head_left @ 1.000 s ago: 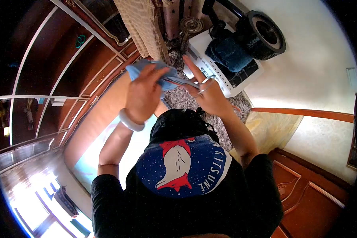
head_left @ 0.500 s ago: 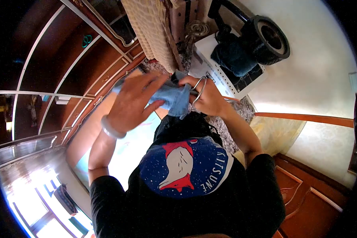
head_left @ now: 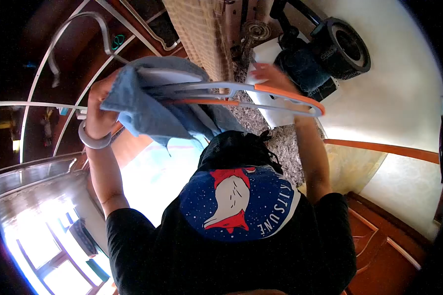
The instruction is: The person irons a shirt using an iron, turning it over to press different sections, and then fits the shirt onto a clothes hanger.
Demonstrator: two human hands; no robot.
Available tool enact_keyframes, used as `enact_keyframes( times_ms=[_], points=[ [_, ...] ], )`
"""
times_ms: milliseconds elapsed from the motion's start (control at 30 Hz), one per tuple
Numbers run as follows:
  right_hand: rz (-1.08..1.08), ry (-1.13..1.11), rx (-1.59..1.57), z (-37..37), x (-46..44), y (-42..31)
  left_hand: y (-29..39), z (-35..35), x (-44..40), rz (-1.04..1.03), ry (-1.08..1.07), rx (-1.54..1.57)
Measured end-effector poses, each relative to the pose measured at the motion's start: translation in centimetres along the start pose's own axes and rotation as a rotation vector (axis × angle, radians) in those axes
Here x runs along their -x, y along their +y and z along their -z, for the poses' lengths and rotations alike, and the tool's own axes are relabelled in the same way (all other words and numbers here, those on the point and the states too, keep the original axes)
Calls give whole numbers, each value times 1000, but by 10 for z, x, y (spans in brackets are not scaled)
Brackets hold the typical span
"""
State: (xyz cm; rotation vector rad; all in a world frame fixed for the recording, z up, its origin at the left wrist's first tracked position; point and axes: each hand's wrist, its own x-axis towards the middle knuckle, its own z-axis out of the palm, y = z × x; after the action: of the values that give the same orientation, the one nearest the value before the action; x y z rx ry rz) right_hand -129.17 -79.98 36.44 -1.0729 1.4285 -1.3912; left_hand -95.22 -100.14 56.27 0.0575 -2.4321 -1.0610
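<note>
My left hand (head_left: 101, 105), with a pale bangle (head_left: 94, 139) at the wrist, is closed on a blue denim garment (head_left: 155, 115) at the left. Out of the garment's right side sticks a grey and orange clothes hanger (head_left: 290, 94); its metal hook (head_left: 103, 34) rises at the upper left. Cloth hides part of the left fingers and the rest of the hanger. My right hand (head_left: 276, 81) is beyond the hanger's free arm, slightly blurred, its fingers stretched out to the left and partly covered by the hanger. It appears to hold nothing.
A glass-fronted wooden cabinet (head_left: 83, 64) lines the left side, and a beige curtain (head_left: 197, 34) hangs ahead. A black device with a round opening (head_left: 349, 46) and dark cloth stand at the upper right. A shaggy grey rug (head_left: 285, 152) lies below; brown wooden furniture (head_left: 374, 246) is at lower right.
The bunched garment has moved left and opened out, now with the hanger plainly showing in it. My left hand has closed on it; my right hand has let go and moved right.
</note>
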Motion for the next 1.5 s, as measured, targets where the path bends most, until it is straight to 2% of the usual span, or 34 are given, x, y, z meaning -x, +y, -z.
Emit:
enact_keyframes(
  times_ms=[67,100,167,200,233,267,333,400,500,533,633,667,767,800,933,1100,1167,1233,1267,1300,1333,1367,1400,1433,1500],
  points=[
    [21,-213,38,-63,-8,17,-4,7,6,11,13,-4],
    [229,-278,94,-88,-7,21,-5,7,9,27,31,-2],
    [186,-367,273,-107,-16,-1,-3,7,17,59,73,0],
    [14,-365,162,-109,-3,-19,-3,7,22,74,97,-2],
    [120,-404,93,-106,-1,-6,-7,11,32,101,141,36],
    [90,-524,165,-104,-15,4,-11,15,41,127,185,76],
    [94,-535,356,-82,-46,52,-20,25,65,150,254,113],
    [40,-254,-9,-67,-40,59,-14,25,78,166,277,181],
    [91,-36,299,-51,-25,-17,-18,19,92,231,357,177],
    [85,30,398,-47,-24,-36,-23,24,100,269,317,222],
    [199,-244,523,-24,-23,-72,-23,22,103,283,254,-1],
    [232,-240,619,-24,-19,-96,-19,19,102,320,261,-76],
    [316,-193,1249,0,-27,-109,-25,23,103,424,254,-67],
    [380,-147,1249,7,-31,-114,-30,24,105,398,272,-45],
    [249,-109,846,19,-51,-131,-32,9,93,430,372,33],
    [285,45,891,7,-58,-150,-33,-13,70,438,437,-66],
    [284,85,906,2,-64,-158,-34,-21,62,448,399,-118],
    [228,94,851,-10,-66,-167,-36,-33,53,381,429,-100],
    [203,99,824,-18,-64,-173,-35,-37,48,390,402,-295],
    [231,88,738,-33,-56,-177,-32,-46,42,335,420,-350],
    [154,-13,522,-49,-44,-180,-31,-50,37,336,436,-411],
    [150,-207,354,-63,-32,-181,-31,-53,34,339,454,-471],
    [197,-429,297,-71,-24,-182,-29,-55,31,323,488,-435],
    [147,-599,274,-78,-12,-200,-26,-55,28,307,522,-400],
    [523,-474,510,-66,-17,-199,-22,-51,27,276,559,-339]
  ],
)
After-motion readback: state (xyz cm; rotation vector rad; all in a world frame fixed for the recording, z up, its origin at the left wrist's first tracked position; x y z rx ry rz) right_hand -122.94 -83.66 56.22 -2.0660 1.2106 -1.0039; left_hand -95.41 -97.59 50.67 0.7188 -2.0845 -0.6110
